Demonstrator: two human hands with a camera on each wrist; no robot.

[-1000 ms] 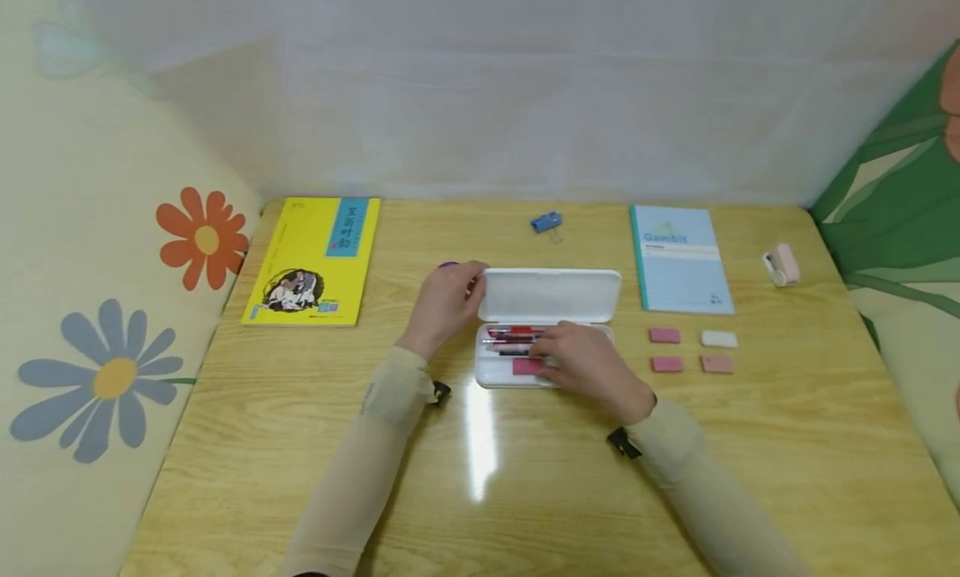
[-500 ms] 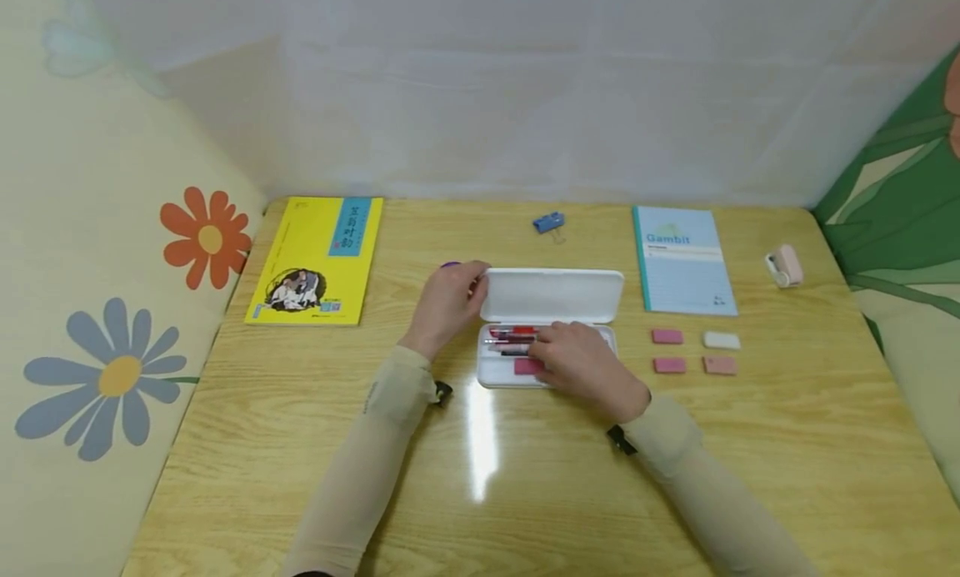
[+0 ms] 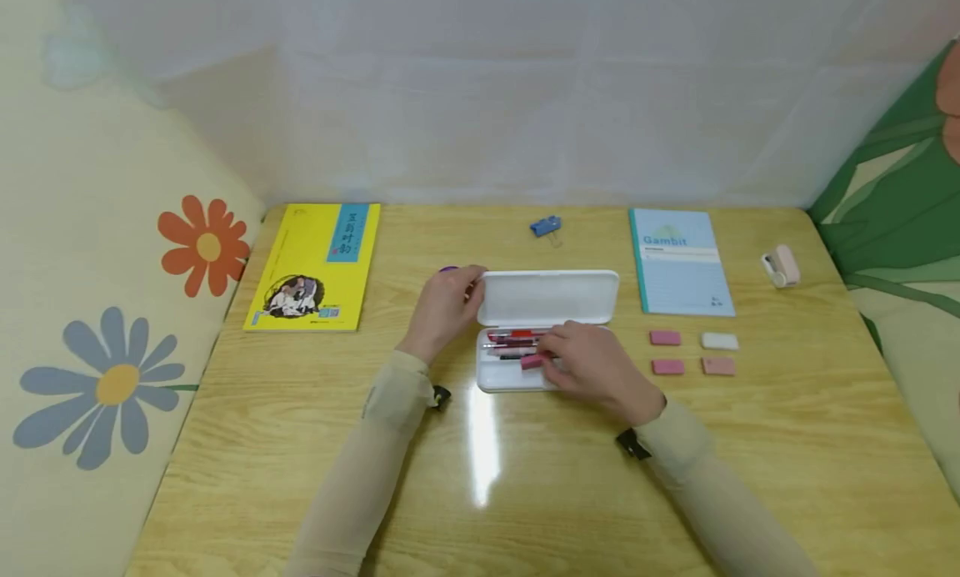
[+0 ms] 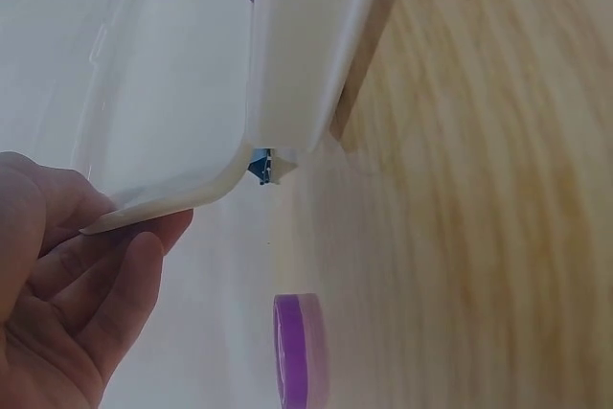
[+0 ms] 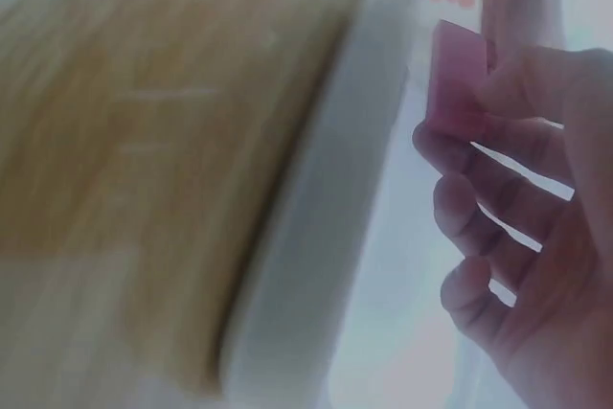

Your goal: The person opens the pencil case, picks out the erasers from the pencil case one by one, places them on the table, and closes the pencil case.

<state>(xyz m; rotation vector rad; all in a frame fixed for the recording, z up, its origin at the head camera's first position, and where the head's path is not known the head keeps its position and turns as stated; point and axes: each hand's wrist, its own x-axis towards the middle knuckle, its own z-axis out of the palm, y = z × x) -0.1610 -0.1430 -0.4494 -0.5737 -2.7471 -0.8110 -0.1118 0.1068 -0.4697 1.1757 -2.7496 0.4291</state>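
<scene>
A white pencil case (image 3: 495, 379) lies open in the middle of the table, its lid (image 3: 549, 298) raised at the back. My left hand (image 3: 444, 308) pinches the lid's left corner between thumb and fingers, as the left wrist view shows with the lid (image 4: 172, 93) above the table. Over the case, my right hand (image 3: 596, 364) pinches a pink eraser (image 5: 457, 79) between thumb and fingertips. Several pens (image 3: 512, 341) lie in the back part of the case, partly covered by the right hand.
Right of the case lie several erasers, among them a white one (image 3: 719, 341). Behind are a blue binder clip (image 3: 545, 226), a blue notebook (image 3: 684, 264) and a pink-and-white stapler-like item (image 3: 782, 266). A yellow book (image 3: 313, 268) lies left; a purple roll (image 4: 293, 352) stands behind the left hand.
My right hand has lifted the pink eraser slightly from the front compartment, tilting it. The left hand keeps its hold on the lid.
</scene>
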